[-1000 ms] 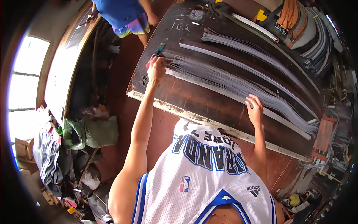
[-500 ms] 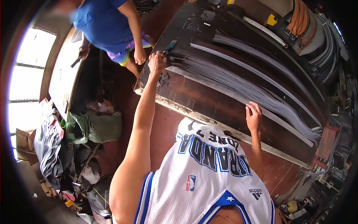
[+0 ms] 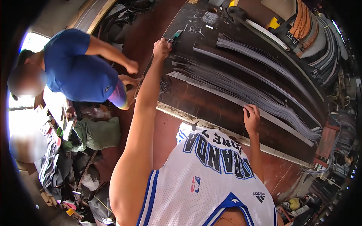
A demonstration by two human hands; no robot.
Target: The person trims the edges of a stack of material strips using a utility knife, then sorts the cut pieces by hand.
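Note:
My left hand (image 3: 162, 49) is closed around a teal-and-dark hand tool (image 3: 175, 36), whose exact kind I cannot make out. It is over the table's far left part, beyond the ends of a bundle of thin grey strips (image 3: 233, 86). My right hand (image 3: 252, 118) hovers by the near edge of a flat pale strip (image 3: 211, 87) beside that bundle. Its fingers are loosely bent and partly apart, with nothing visible in them. Two more groups lie farther back, a narrow grey strip stack (image 3: 241, 69) and another grey strip bundle (image 3: 256, 56).
The dark table (image 3: 196, 100) has a worn pale front edge and chalk writing. Brown belts (image 3: 300, 22) and grey straps hang at the far right. A person in a blue shirt (image 3: 79, 71) leans at the left, near a green sack (image 3: 100, 133) and piled scraps.
My left hand has moved farther away across the table with the tool. My right hand has shifted slightly left. The person in blue has come further into view and leans toward the left.

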